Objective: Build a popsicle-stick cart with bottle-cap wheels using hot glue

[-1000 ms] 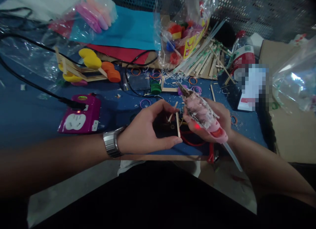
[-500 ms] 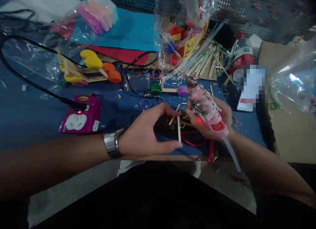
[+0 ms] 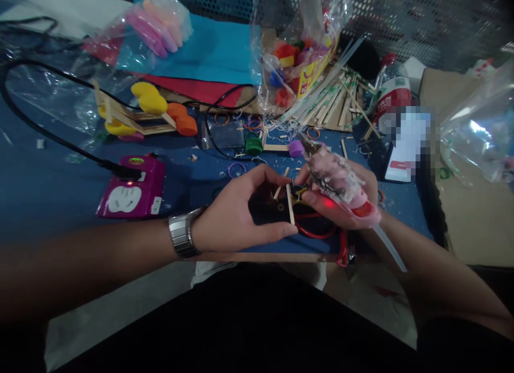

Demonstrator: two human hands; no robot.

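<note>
My left hand grips a short wooden stick by its ends, between thumb and fingers. A second wooden stick shows at the fingertips, tilted; whether it joins the first I cannot tell. My right hand is closed around a pink glue gun crusted with dried glue. Its nozzle points up and left, and a clear glue stick sticks out at the back. The right fingertips are close to the upper end of the held stick. Below lie red-handled scissors or pliers, partly hidden.
A purple power adapter with a black cable stands left. Behind are a stick frame with yellow and orange pieces, a green cap, a pile of sticks, a bottle and a phone. Cardboard lies right.
The glue gun has tipped and shifted slightly right and down, its nozzle lower. My right fingertips have come nearer the stick's top end. The held stick has tilted a little; my left hand barely moved.
</note>
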